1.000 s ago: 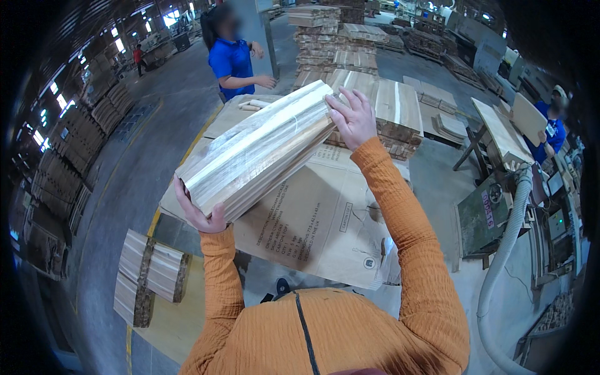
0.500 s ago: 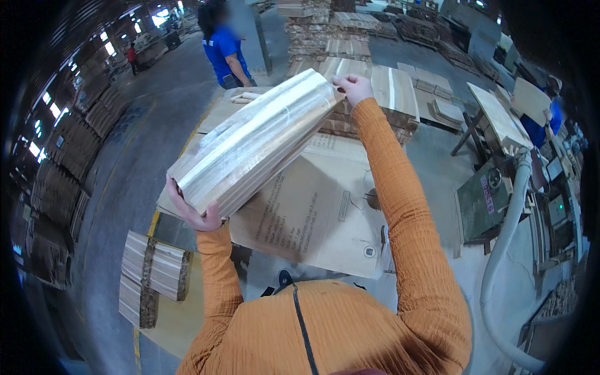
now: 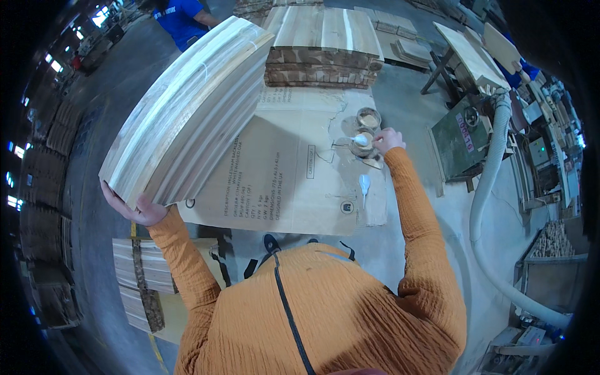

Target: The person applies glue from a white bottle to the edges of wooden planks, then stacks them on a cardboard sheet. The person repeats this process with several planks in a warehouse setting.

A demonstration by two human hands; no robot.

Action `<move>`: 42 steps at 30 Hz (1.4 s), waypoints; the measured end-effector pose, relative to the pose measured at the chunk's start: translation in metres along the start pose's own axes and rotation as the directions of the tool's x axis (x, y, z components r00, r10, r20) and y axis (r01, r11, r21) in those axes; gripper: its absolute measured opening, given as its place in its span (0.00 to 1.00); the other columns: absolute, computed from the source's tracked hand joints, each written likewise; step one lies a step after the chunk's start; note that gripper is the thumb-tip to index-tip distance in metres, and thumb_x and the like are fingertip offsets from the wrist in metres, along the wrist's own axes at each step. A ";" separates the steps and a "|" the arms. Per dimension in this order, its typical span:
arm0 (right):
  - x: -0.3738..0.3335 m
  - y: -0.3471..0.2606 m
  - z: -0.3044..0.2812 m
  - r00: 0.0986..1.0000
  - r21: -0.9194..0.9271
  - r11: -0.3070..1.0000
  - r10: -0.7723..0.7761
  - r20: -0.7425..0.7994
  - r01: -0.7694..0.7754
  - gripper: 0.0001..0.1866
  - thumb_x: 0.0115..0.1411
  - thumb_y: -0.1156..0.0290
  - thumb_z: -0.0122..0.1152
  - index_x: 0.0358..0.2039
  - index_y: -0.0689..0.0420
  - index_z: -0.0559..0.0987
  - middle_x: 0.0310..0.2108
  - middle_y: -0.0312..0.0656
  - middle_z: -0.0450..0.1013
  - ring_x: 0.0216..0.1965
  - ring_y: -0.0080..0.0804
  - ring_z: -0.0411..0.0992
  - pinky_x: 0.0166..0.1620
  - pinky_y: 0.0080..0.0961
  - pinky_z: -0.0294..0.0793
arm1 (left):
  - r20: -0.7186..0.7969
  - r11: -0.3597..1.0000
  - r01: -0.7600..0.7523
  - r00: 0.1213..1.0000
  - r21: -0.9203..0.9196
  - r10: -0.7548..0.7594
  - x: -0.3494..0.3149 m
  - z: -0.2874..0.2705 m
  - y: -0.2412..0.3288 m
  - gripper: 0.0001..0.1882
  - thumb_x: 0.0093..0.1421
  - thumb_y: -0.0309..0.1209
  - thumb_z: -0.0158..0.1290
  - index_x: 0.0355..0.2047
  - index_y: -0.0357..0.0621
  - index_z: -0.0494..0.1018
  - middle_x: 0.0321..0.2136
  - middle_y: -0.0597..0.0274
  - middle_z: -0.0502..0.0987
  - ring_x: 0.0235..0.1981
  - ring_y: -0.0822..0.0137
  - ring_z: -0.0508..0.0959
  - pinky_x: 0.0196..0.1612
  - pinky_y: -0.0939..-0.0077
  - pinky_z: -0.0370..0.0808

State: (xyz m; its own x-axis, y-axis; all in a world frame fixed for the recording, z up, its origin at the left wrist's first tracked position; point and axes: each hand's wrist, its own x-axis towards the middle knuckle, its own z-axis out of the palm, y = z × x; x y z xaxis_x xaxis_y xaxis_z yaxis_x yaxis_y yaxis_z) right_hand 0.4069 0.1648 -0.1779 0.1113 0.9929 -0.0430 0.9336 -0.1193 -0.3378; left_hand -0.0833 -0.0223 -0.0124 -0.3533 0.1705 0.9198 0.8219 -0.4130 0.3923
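Curved wooden board stack (image 3: 187, 119), ten o'clock: tilted up, lower end held by left hand (image 3: 144, 210). Right hand (image 3: 389, 140), two o'clock: fingers bunched at cup (image 3: 357, 150), hold unclear; apparently midway, cup unemptied

The right hand (image 3: 389, 141) has been taken off the boards (image 3: 187, 106) and brought to a cup (image 3: 360, 150).

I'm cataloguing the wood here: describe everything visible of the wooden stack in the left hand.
The wooden stack is long and pale, apparently several layers: whitish and tan streaks run along its upper face, parallel lines along its side. It slants across the picture, partly over the cardboard. The left hand grips its near end. Whether its far end rests on anything is unclear.
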 end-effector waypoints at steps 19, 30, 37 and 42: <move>0.016 -0.016 0.014 0.880 -0.002 0.913 -0.393 -0.265 0.407 0.13 0.40 0.56 0.67 0.29 0.44 0.82 0.51 0.34 0.66 0.56 0.40 0.56 0.54 0.40 0.59 | -0.010 1.000 -0.019 1.000 0.007 0.019 0.000 -0.002 -0.002 0.48 0.55 0.62 0.43 0.57 0.26 0.53 0.54 0.40 0.61 0.54 0.55 0.64 0.55 0.64 0.61; 0.041 -0.025 -0.001 0.964 0.174 0.979 0.143 -0.226 -0.104 0.12 0.46 0.55 0.62 0.30 0.45 0.82 0.48 0.36 0.67 0.53 0.38 0.59 0.53 0.40 0.60 | -0.019 1.000 -0.006 1.000 -0.025 0.005 0.005 0.002 -0.004 0.48 0.55 0.62 0.43 0.57 0.26 0.53 0.54 0.42 0.61 0.54 0.55 0.64 0.55 0.63 0.61; -0.007 -0.031 0.006 0.994 -0.210 0.976 -0.074 -0.083 0.055 0.09 0.45 0.61 0.60 0.28 0.42 0.83 0.55 0.34 0.62 0.58 0.41 0.55 0.54 0.46 0.57 | -0.046 1.000 -0.017 0.999 0.004 0.017 0.001 -0.001 -0.004 0.48 0.54 0.63 0.43 0.57 0.28 0.53 0.54 0.43 0.60 0.54 0.56 0.64 0.55 0.65 0.61; -0.005 -0.033 0.012 0.996 -0.271 0.962 -0.032 -0.082 0.009 0.09 0.44 0.64 0.61 0.28 0.43 0.83 0.59 0.33 0.58 0.62 0.42 0.48 0.57 0.49 0.52 | -0.019 1.000 0.011 1.000 -0.023 -0.012 -0.003 -0.002 0.010 0.51 0.52 0.63 0.46 0.58 0.26 0.52 0.53 0.43 0.62 0.54 0.55 0.64 0.56 0.65 0.60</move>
State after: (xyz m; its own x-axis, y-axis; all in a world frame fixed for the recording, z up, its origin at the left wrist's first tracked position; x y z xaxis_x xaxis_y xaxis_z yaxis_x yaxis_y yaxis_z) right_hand 0.3716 0.1636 -0.1777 0.1083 0.9931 0.0448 0.9920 -0.1050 -0.0704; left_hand -0.0749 -0.0289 -0.0116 -0.3711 0.1585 0.9150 0.8076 -0.4313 0.4023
